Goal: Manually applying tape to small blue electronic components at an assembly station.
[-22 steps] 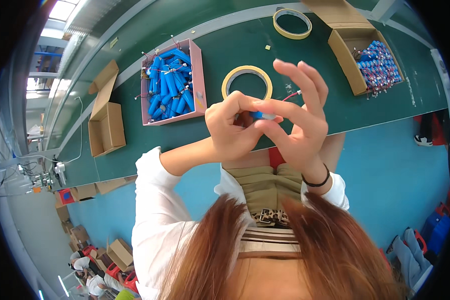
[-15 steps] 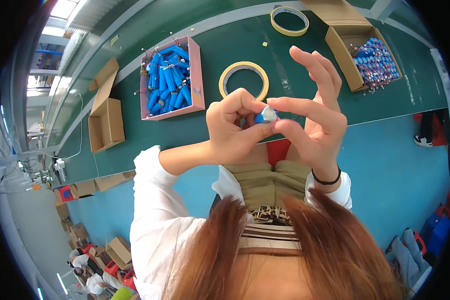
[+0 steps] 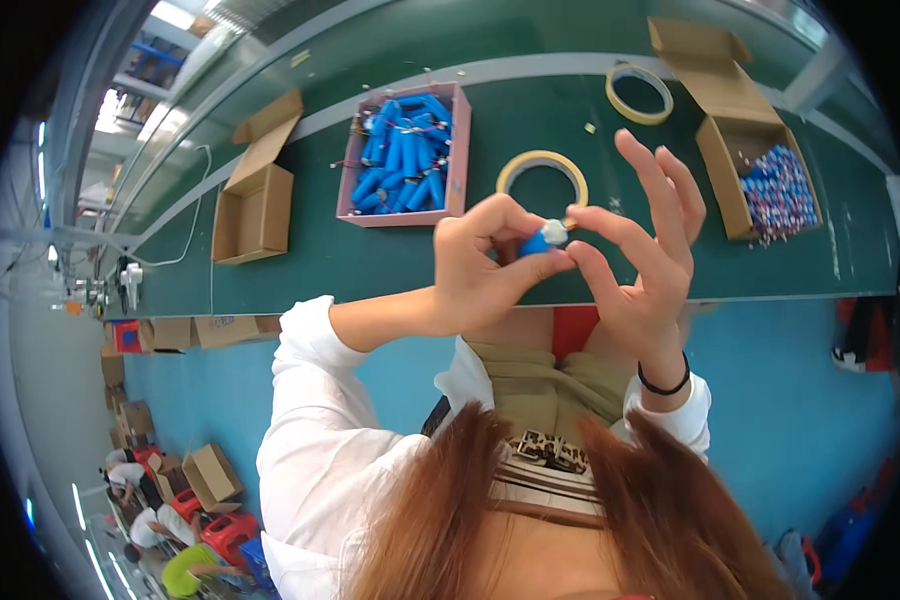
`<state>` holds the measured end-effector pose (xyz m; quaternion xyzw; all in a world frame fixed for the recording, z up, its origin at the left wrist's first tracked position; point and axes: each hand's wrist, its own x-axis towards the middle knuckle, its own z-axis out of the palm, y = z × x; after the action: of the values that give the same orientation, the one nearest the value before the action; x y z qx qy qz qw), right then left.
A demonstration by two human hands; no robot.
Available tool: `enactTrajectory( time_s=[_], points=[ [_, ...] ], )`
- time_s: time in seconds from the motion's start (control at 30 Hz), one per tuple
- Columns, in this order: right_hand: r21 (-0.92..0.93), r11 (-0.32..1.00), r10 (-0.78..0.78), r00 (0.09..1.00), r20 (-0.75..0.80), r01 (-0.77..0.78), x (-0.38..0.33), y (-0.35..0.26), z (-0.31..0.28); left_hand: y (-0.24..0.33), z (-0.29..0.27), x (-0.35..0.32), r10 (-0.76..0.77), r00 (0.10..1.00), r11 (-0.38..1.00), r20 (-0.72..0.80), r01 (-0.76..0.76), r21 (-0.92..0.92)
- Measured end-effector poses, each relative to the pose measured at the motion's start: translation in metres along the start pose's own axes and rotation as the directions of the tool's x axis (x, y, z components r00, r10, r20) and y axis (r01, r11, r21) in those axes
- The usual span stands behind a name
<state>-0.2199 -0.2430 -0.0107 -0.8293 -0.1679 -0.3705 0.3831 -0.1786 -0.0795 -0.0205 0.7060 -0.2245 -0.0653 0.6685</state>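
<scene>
My left hand (image 3: 480, 265) pinches a blue cylindrical battery (image 3: 536, 243) between thumb and fingers, above the front part of the green table. Whitish tape or padding (image 3: 554, 232) covers the end turned to the right. Close beside that end is my right hand (image 3: 642, 265), its thumb and index fingertips apart and its other fingers stretched upward. Whether those fingertips touch the white end is hard to see. Just beyond my hands lies a yellow tape roll (image 3: 578, 178), partly covered by them.
On the green table (image 3: 320, 265), a pink box (image 3: 456, 165) holds many blue batteries. An open cardboard box (image 3: 232, 225) stands left; another (image 3: 722, 165), at right, holds rows of wired blue packs. A second tape roll (image 3: 615, 100) lies far right. People sit at lower left.
The view has shifted, so the table and its boxes appear farther right. My left hand still pinches the battery; the right thumb and index finger have drawn slightly off its white end.
</scene>
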Motion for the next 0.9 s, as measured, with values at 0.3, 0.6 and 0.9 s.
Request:
enactTrajectory(
  time_s=[0.3,0.6,0.9],
  points=[
    [0.005,0.993,0.121,0.989,-0.084,-0.121,-0.006,0.017,0.002,-0.030,-0.123,0.072,0.477,0.866,0.478,-0.150,-0.112,0.871],
    [-0.043,0.979,0.201,0.979,0.032,-0.199,-0.020,0.030,-0.006,-0.043,-0.154,0.077,0.372,0.914,0.379,0.164,-0.311,0.872],
    [-0.026,0.978,0.207,0.962,0.179,-0.206,-0.020,0.041,-0.004,-0.042,-0.149,0.113,0.356,0.865,0.342,0.353,-0.472,0.812]
  ],
)
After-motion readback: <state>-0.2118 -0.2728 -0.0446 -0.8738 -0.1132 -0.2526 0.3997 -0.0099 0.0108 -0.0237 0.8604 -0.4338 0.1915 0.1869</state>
